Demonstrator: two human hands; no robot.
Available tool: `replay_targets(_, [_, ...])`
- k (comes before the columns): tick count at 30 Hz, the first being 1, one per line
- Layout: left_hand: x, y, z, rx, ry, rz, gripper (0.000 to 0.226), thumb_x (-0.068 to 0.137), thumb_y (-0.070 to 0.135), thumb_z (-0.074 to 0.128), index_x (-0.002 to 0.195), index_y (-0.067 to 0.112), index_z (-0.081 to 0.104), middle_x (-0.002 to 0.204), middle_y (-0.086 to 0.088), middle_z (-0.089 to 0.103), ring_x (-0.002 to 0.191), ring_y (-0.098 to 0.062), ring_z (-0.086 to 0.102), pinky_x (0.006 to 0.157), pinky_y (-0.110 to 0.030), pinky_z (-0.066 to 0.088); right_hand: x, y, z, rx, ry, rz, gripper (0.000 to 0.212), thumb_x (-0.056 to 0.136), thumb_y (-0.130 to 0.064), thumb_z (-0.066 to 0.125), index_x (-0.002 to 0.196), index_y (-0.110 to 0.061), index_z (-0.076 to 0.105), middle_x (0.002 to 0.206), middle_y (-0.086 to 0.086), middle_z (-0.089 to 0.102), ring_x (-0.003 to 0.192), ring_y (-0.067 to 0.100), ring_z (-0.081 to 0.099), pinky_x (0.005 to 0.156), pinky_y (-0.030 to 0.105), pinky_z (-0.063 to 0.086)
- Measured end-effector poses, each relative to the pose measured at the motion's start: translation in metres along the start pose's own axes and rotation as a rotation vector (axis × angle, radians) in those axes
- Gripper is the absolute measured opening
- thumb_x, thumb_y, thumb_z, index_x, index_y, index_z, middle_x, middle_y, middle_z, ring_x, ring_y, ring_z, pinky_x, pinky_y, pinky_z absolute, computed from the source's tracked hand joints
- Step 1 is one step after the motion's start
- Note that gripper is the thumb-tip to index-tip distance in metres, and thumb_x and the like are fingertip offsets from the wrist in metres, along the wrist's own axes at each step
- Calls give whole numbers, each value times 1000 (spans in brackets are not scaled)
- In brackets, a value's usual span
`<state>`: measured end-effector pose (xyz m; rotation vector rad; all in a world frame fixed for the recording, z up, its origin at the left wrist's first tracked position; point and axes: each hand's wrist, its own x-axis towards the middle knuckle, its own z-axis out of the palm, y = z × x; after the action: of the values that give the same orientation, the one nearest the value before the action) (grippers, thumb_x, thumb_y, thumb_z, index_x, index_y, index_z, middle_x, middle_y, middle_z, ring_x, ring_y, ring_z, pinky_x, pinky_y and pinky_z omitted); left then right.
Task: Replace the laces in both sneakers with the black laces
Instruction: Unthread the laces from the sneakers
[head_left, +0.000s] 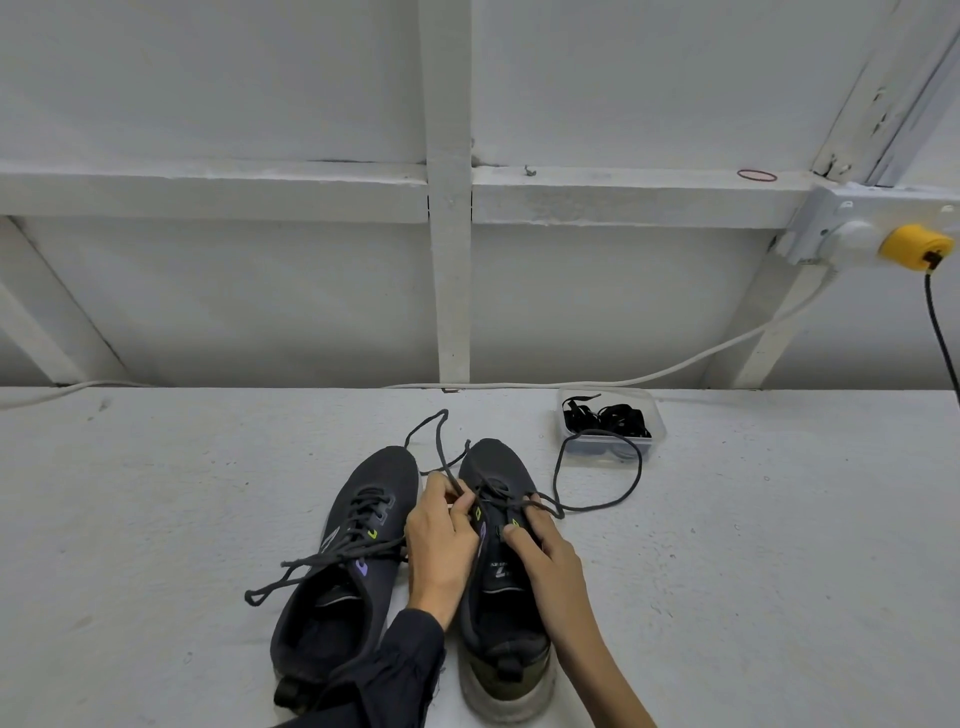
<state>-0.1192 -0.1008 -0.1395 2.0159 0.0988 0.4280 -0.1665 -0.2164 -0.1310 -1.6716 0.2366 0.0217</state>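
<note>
Dark sleeve crosses left sneaker, laces loose, on the worktop. Left hand and right hand each pinch the lace on right sneaker. Black laces lie in a clear tub beyond.

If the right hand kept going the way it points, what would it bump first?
Probably the crossed laces on the right sneaker, just ahead of the right hand; depth is hard to judge.

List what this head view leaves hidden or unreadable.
- Head view: upper eyelets of the worked-on sneaker, under the left hand and right hand gripping its dark lace.
- Heel of the other sneaker, behind the sleeve.
- The tongue label, too small to read.
- Count of black laces in the container, too tangled.
</note>
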Motion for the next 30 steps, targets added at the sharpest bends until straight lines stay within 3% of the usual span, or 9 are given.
replay_targets(2, [0, 2, 0, -25, -5, -27, 23, 89, -12, 48, 83, 10, 48, 73, -2, 60, 63, -15, 61, 60, -18, 46, 1, 0, 0, 9, 8, -1, 37, 79, -44, 56, 113, -33, 66, 113, -13, 67, 106, 5, 61, 89, 22, 47])
replay_targets(4, [1, 2, 0, -107, 0, -69, 30, 91, -12, 44, 81, 16, 43, 68, 0, 56, 58, -9, 59, 60, -22, 51, 1, 0, -1, 14, 21, 6, 40, 78, -45, 55, 114, -32, 65, 112, -13, 67, 106, 5, 61, 88, 20, 46])
replay_targets(8, [0, 0, -3, -228, 46, -146, 22, 94, -2, 56, 80, 14, 49, 63, -4, 61, 57, -9, 62, 62, -24, 53, 1, 0, 0, -12, 37, 16, 47, 77, -47, 54, 120, -29, 63, 116, -14, 65, 109, 3, 59, 86, 14, 43])
replay_targets(10, [3, 1, -4, -299, 58, -210, 17, 92, 8, 63, 79, 9, 52, 63, -7, 63, 56, -11, 65, 63, -26, 53, 1, 0, 0, -4, 39, 26, 43, 81, -46, 57, 119, -28, 64, 117, -12, 65, 111, 6, 58, 90, 19, 44])
replay_targets(13, [8, 6, -3, -400, 61, -289, 22, 88, 22, 69, 80, 8, 55, 65, -8, 65, 56, -13, 66, 69, -35, 56, 1, -2, -1, 53, 46, 48, 24, 96, -32, 58, 120, -29, 62, 120, -15, 62, 113, 2, 56, 95, 22, 40])
replay_targets(18, [7, 7, -1, -496, 27, -375, 34, 85, 33, 70, 77, 2, 60, 69, -4, 68, 65, -14, 67, 82, -40, 56, 10, 0, -9, -79, 103, -12, 25, 97, -18, 56, 121, -22, 62, 126, -7, 57, 122, 10, 50, 100, 20, 33])
replay_targets(23, [-10, 8, -1, -513, -131, -309, 26, 82, 31, 76, 96, 12, 67, 104, -5, 70, 106, -24, 64, 96, -34, 50, 29, -4, -18, -271, 121, -110, 21, 90, -21, 65, 106, -34, 70, 109, -7, 60, 108, 10, 58, 94, 33, 48])
replay_targets(27, [-25, -1, -1, -534, -299, -233, 65, 68, 47, 75, 127, 26, 55, 133, 6, 58, 127, -10, 52, 109, -32, 41, 41, -11, -21, -579, 155, -245, 11, 89, -29, 66, 97, -28, 74, 99, -10, 62, 99, 8, 56, 73, 23, 43])
replay_targets(30, [-26, -2, -2, -449, -385, -197, 78, 71, 50, 72, 141, 30, 43, 147, 12, 45, 136, -3, 41, 113, -28, 36, 46, -19, -20, -775, 139, -314, 9, 90, -30, 63, 93, -26, 71, 98, -12, 62, 97, 5, 52, 67, 20, 39])
